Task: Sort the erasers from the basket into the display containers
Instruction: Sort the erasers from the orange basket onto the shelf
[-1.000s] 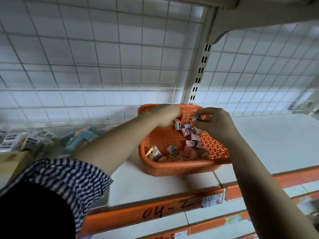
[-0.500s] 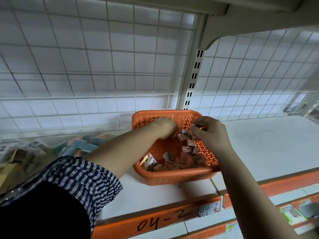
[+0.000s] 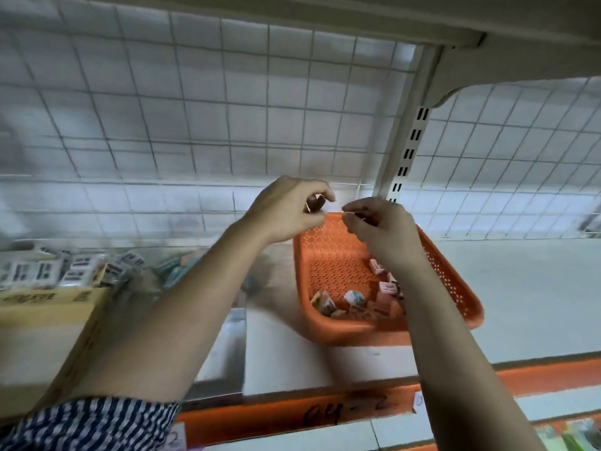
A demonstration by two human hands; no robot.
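An orange perforated basket point(image 3: 452, 288) sits on the white shelf with several small wrapped erasers point(image 3: 354, 299) heaped at its near end. My left hand point(image 3: 286, 213) is raised above the basket's back left corner, fingers curled round a small dark eraser point(image 3: 317, 202). My right hand point(image 3: 382, 229) hovers over the basket beside it, fingertips pinched on something small that I can barely see. A cardboard display container point(image 3: 48, 301) at the left holds white-labelled erasers point(image 3: 42, 271). A clear container point(image 3: 227, 340) with teal and pink erasers point(image 3: 177, 270) stands behind my left forearm.
A wire grid panel point(image 3: 227, 125) backs the shelf, and a slotted upright post point(image 3: 408, 151) rises behind the basket. The shelf above hangs low. An orange price rail point(image 3: 292, 415) marked "04-2" runs along the front edge. White shelf surface point(image 3: 527, 288) stretches right of the basket.
Both hands have lifted out of the basket and now sit above its back rim, each with a small item. The view has shifted right and closer.
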